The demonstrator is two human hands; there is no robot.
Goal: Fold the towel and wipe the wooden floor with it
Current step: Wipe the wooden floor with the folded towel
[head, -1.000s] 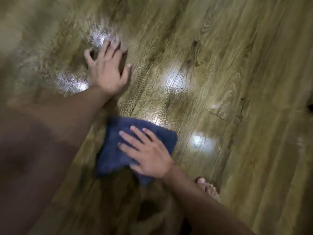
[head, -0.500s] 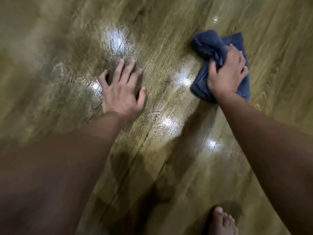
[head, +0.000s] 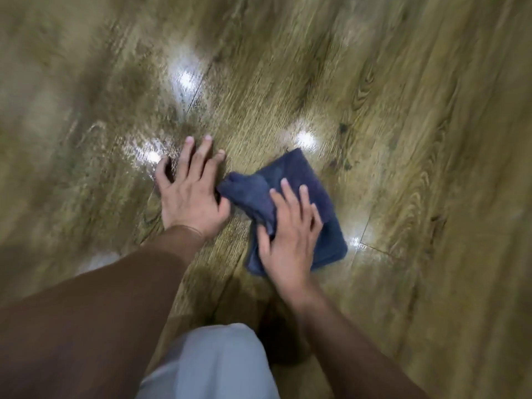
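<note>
Pressing down on the folded dark blue towel (head: 311, 197), my right hand (head: 290, 234) lies flat over its near half, fingers straight and slightly spread, thumb tucked against a bunched ridge of cloth on the towel's left side. No pinch that I can see; it holds the cloth by palm pressure. The towel sits on the wooden floor (head: 417, 139) at mid-frame, its far corner pointing away from me, its bunched left end touching or nearly touching my left hand (head: 190, 194). That hand is planted palm-down on the bare planks just left of the towel, fingers splayed wide, gripping nothing. Floor reads glossy, with bright light reflections near both hands and at the towel's right edge. Plank seams run diagonally. A pale grey trouser knee (head: 207, 367) shows at bottom centre between my forearms. Edges of the view are blurred.
</note>
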